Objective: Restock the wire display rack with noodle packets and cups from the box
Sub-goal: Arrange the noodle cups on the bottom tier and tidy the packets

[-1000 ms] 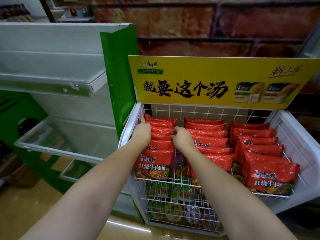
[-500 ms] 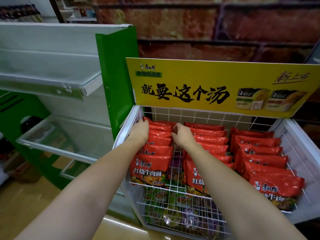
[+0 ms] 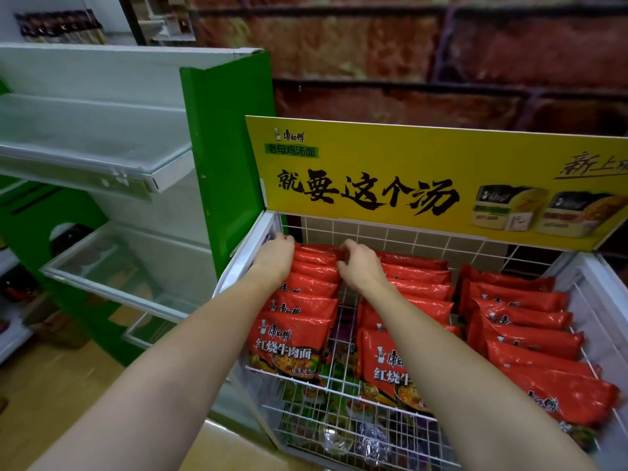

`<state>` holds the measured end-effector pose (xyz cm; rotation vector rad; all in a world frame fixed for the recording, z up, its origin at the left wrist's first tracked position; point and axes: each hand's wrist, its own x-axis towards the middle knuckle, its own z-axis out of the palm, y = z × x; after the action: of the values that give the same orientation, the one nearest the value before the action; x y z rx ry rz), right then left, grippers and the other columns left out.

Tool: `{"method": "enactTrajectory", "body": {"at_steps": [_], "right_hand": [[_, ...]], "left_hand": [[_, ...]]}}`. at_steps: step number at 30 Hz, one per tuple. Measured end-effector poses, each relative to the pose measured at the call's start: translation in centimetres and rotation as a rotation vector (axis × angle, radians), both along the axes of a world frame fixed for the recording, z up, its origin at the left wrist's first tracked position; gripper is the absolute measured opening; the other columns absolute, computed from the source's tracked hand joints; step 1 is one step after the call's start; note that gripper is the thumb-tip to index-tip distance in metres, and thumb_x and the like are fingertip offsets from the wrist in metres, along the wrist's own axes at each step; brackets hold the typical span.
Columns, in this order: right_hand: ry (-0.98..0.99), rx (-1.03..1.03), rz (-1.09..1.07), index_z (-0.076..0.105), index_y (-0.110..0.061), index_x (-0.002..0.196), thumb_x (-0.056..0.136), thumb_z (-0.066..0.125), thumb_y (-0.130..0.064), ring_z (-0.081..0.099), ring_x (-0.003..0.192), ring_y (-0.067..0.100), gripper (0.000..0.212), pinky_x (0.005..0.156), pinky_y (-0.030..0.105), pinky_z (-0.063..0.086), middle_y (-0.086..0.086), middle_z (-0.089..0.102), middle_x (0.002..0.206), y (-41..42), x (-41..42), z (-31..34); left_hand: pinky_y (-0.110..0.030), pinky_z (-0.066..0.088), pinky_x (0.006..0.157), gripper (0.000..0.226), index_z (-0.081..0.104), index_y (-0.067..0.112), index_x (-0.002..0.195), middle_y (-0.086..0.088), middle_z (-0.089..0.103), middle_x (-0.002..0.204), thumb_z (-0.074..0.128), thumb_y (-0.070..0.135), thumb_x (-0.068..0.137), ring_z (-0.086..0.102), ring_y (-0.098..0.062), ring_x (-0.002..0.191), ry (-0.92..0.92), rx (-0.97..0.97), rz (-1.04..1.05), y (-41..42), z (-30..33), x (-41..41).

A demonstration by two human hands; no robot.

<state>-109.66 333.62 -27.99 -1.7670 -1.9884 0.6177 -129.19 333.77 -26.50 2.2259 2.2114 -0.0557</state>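
Three rows of red noodle packets lie overlapped in the top tier of the white wire rack (image 3: 341, 396). My left hand (image 3: 275, 258) grips the left edge of the rearmost packets in the left row (image 3: 306, 300), close to the rack's back left corner. My right hand (image 3: 360, 266) curls its fingers over the right edge of the same packets, between the left row and the middle row (image 3: 416, 287). The right row (image 3: 526, 321) lies untouched. Cups and other packets (image 3: 326, 433) show through the wire on the lower tier. No box is in view.
A yellow sign board (image 3: 424, 185) stands along the back of the rack. A green and white shelf unit (image 3: 224, 147) with clear-fronted shelves stands right beside the rack on the left. A reddish wall is behind, and wooden floor (image 3: 51, 396) lies lower left.
Both hands have moved from the middle of the left row to its rear end. The view has moved closer to the rack.
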Motion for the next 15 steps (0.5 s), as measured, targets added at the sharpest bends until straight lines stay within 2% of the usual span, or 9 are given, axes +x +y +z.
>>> {"method": "enactTrajectory", "body": {"at_steps": [3,7,9,12,15], "right_hand": [[0.024,-0.042,0.009,0.063,-0.021,0.128,0.097,0.064,-0.018,0.068,0.090,0.024,0.032,0.082,0.042,0.059,0.008,0.068,0.114,0.3,-0.3,0.2],[0.006,-0.056,-0.002,0.065,-0.019,0.100,0.096,0.062,-0.010,0.066,0.084,0.021,0.010,0.074,0.041,0.059,0.005,0.067,0.098,0.4,-0.5,0.4],[-0.029,-0.054,-0.018,0.061,-0.018,0.092,0.095,0.054,0.000,0.065,0.082,0.021,0.019,0.072,0.043,0.060,0.003,0.067,0.093,0.4,-0.4,0.3],[-0.094,-0.042,-0.054,0.058,-0.016,0.091,0.091,0.046,0.008,0.065,0.083,0.022,0.027,0.074,0.046,0.060,0.005,0.068,0.092,0.2,-0.7,0.1],[-0.078,-0.035,-0.066,0.062,-0.016,0.104,0.097,0.058,-0.009,0.067,0.091,0.028,0.011,0.081,0.045,0.059,0.010,0.070,0.103,0.6,-0.7,0.4]], "left_hand": [[-0.044,0.055,0.085,0.046,0.052,0.003,0.134,-0.021,0.043,0.144,0.046,-0.013,0.091,0.067,-0.038,0.106,0.020,0.021,0.000,-0.1,-0.3,-0.1],[-0.042,0.056,0.085,0.036,0.062,0.005,0.120,-0.019,0.058,0.126,0.044,-0.011,0.094,0.068,-0.036,0.101,0.007,0.015,-0.032,0.2,-0.2,-0.1],[-0.043,0.055,0.082,0.037,0.065,0.004,0.116,-0.018,0.061,0.120,0.044,-0.014,0.092,0.068,-0.037,0.101,0.045,0.027,-0.029,0.2,-0.2,0.1],[-0.043,0.055,0.081,0.040,0.064,0.001,0.119,-0.020,0.060,0.122,0.044,-0.017,0.090,0.068,-0.037,0.104,0.069,0.024,-0.001,0.5,0.2,0.5],[-0.042,0.052,0.080,0.038,0.062,-0.002,0.117,-0.022,0.055,0.126,0.044,-0.018,0.088,0.066,-0.038,0.103,0.009,-0.006,-0.040,1.0,0.6,0.2]]}}
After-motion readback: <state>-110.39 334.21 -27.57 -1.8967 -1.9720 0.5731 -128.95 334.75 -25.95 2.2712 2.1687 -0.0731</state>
